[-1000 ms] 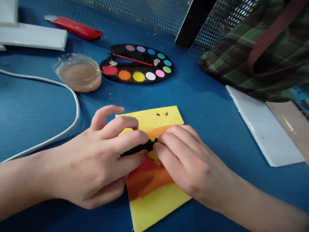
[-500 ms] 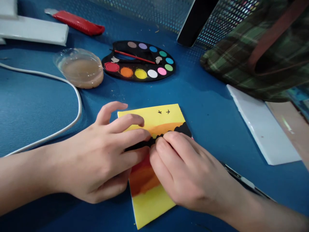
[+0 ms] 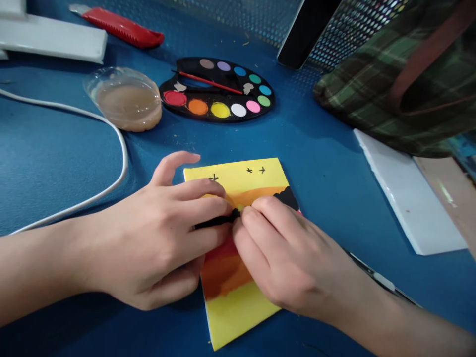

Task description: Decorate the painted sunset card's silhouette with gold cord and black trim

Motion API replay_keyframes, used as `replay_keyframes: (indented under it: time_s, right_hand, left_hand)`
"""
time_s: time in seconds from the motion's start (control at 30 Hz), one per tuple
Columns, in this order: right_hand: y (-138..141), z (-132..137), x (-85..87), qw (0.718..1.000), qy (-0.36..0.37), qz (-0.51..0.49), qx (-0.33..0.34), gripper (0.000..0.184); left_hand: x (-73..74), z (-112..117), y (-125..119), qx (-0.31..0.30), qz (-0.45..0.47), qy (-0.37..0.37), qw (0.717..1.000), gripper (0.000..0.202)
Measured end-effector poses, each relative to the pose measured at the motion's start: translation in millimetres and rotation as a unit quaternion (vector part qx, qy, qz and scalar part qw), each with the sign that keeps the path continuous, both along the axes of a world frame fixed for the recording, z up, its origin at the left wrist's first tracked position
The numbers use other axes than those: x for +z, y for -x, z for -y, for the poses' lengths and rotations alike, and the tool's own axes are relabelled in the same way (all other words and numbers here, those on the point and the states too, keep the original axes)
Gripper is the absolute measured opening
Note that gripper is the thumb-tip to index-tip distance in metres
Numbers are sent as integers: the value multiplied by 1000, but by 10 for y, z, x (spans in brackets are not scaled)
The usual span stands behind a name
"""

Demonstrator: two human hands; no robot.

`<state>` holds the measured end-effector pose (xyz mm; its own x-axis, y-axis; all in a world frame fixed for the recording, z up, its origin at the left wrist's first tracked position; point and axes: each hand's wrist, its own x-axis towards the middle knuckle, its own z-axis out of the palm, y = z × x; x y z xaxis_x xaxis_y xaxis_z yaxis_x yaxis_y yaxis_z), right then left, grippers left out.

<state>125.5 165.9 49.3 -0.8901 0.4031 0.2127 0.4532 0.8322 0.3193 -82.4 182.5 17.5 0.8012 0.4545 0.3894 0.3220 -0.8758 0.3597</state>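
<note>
A small painted card (image 3: 238, 297) in yellow, orange and red lies on the blue table, with tiny black bird marks near its top edge. A black paper cut-out strip (image 3: 288, 197) with a scalloped edge lies across the card's middle. My left hand (image 3: 159, 233) presses down on the strip's left part, fingers curled and pinched on it. My right hand (image 3: 286, 258) meets it at the centre, fingertips pinched on the same strip. Much of the strip is hidden under both hands.
A black paint palette (image 3: 219, 94) with a red brush lies beyond the card. A clear cup of brownish water (image 3: 126, 101) stands to its left. A white cable (image 3: 111, 134), red cutter (image 3: 119, 27), white boards (image 3: 409, 193) and a plaid bag (image 3: 401, 74) surround the area.
My right hand has slid left and toward me along the strip, uncovering its black scalloped right end. The view has shifted slightly, and a third bird mark shows by my left fingers.
</note>
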Motion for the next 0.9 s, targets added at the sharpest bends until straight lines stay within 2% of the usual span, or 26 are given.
replay_keyframes:
  time_s: [0.23,0.4,0.63,0.9]
  right_hand:
    - [-103,-68,29,995,94,-15,-9,27]
    - [-150,-86,-4,996,52,-77,2,30]
    - [-165,-88,106,997,60,-52,-14,31]
    - [-158,-98,30,997,41,-65,-13,33]
  left_hand:
    - [23,-14,10,-7,-16,-14,1000,24]
    - [16,-11,8,5,-8,-11,1000,26]
    - [-10,-6,13,3,-12,-26,1000,27]
    - [-11,7,14,7,-10,-24,1000,28]
